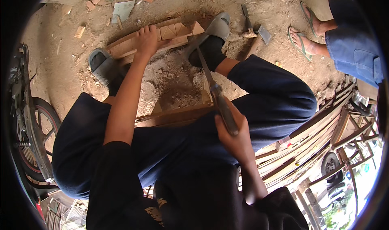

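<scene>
Between sandalled feet [106, 70], left fingers [152, 28] slightly parted on grooved wood [168, 31], right fingers [221, 128] wrapped around a dark-handled tool [219, 100].

Wood piece [165, 33] between sandals [106, 70] (left hand [146, 41] on top); tools [264, 35] right of right sandal [218, 27]; motorcycle [29, 108] far left

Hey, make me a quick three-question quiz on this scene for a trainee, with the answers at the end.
1. Which hand holds the long-bladed tool?
2. Which shapes show on the patterned wood? A) circles B) triangles C) stars
3. True or false: the left hand is lifted clear of the patterned wood.

Key:
1. The right hand.
2. B, triangles.
3. False; it rests on the patterned wood.
</scene>
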`<action>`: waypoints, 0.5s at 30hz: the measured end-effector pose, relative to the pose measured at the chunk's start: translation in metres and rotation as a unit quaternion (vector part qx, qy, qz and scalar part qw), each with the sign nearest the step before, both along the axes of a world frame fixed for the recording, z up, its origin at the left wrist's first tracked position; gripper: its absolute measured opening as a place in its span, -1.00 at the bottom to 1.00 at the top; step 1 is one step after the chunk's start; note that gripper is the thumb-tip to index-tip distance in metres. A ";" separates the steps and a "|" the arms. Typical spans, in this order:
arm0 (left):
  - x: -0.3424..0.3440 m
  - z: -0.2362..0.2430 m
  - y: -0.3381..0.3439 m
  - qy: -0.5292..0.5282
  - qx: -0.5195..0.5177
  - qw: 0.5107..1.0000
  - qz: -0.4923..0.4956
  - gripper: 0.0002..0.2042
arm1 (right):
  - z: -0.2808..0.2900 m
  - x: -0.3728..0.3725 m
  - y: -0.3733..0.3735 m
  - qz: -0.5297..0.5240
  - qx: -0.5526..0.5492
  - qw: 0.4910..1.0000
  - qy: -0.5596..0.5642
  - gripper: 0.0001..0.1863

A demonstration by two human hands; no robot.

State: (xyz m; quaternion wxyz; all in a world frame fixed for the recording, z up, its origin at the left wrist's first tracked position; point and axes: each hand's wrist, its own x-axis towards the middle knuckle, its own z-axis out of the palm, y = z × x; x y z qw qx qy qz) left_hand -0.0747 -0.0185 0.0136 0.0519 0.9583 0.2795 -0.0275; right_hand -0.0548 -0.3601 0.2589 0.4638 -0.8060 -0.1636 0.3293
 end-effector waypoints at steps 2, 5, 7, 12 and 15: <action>0.004 0.001 -0.009 0.005 -0.014 1.000 -0.011 -0.11 | -0.003 0.015 0.018 -0.002 -0.065 0.997 0.051 -0.50; 0.003 -0.001 -0.008 -0.006 -0.017 1.000 -0.009 -0.12 | -0.008 0.013 0.013 -0.014 -0.031 0.999 0.037 -0.50; 0.002 0.000 -0.004 -0.016 0.007 1.000 -0.011 -0.13 | -0.002 0.003 -0.007 0.002 0.010 1.000 -0.028 -0.50; 0.000 -0.004 -0.002 -0.021 -0.004 1.000 0.003 -0.12 | 0.016 -0.003 -0.007 -0.010 -0.007 1.000 0.024 -0.48; -0.001 -0.001 0.000 -0.011 -0.008 1.000 -0.007 -0.11 | -0.006 0.015 0.017 0.002 -0.050 0.996 0.068 -0.44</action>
